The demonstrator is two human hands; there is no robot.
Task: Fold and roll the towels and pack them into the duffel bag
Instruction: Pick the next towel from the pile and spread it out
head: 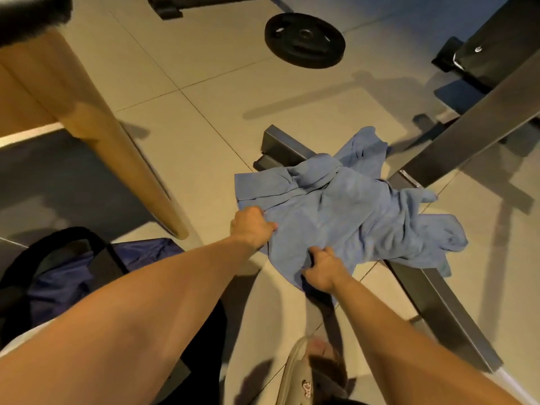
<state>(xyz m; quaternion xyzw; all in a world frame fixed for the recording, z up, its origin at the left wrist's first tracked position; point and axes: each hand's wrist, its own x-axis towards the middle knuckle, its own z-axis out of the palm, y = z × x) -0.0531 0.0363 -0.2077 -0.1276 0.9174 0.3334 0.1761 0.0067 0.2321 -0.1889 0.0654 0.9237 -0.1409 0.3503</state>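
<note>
A light blue towel (344,211) lies crumpled over the grey metal base bar of a gym machine (444,311), spilling onto the tiled floor. My left hand (251,226) grips the towel's near left edge. My right hand (324,268) pinches its near lower edge, fingers curled into the cloth. A dark blue duffel bag (73,276) with black straps sits on the floor at the lower left, partly hidden behind my left forearm.
A wooden table leg (117,159) slants down on the left. A black weight plate (305,39) lies on the floor at the back. A steel upright (473,124) rises on the right. My sandalled foot (309,372) stands by the bar.
</note>
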